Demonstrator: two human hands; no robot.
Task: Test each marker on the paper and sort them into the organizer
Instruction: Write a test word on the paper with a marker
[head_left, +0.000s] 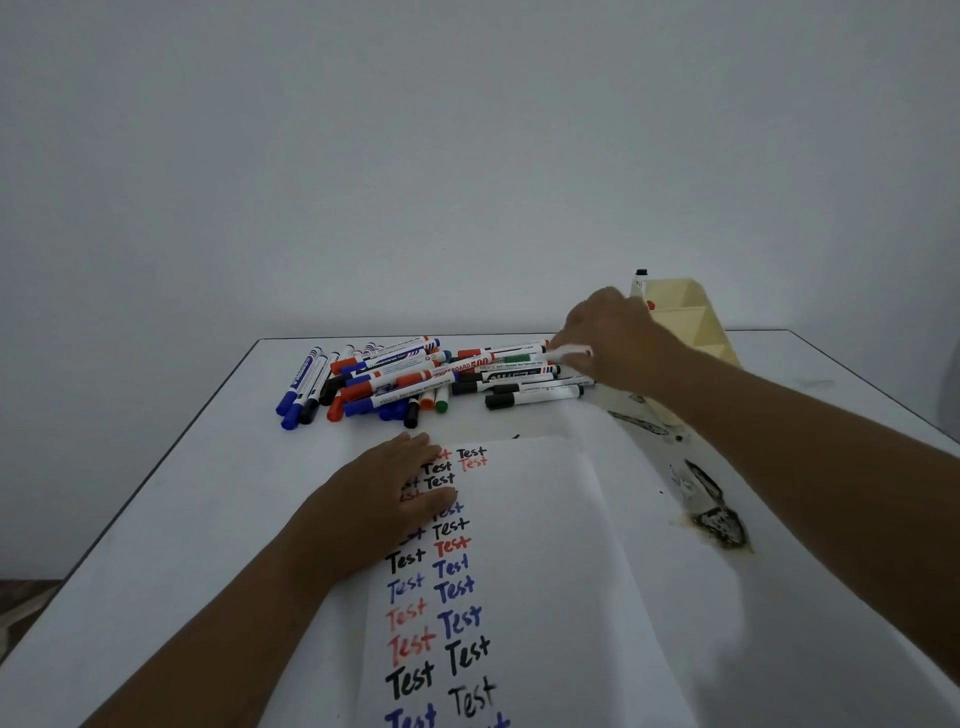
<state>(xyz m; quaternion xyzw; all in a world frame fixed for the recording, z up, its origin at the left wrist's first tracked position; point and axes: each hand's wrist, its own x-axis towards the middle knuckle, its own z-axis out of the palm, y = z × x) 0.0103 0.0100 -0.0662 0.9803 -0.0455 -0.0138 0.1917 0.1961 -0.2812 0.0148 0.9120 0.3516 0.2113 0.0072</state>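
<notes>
Markers were heaped in a loose pile at the far middle of the white table, a mix of blue, red, black, green and orange caps, most lying sideways. The right hand was reaching over the pile's right end with its fingers curled round a white marker barrel, so it was gripping that one. Just behind that hand sat the cream organizer, with one black-tipped marker standing upright in its back compartment. The left hand lay flat with straight fingers on the paper, pressing down its top left corner. The sheet was covered in two columns of "Test" scribbles in black, red and blue. Off to the right of the paper the tabletop had some dark burnt-looking stains.
</notes>
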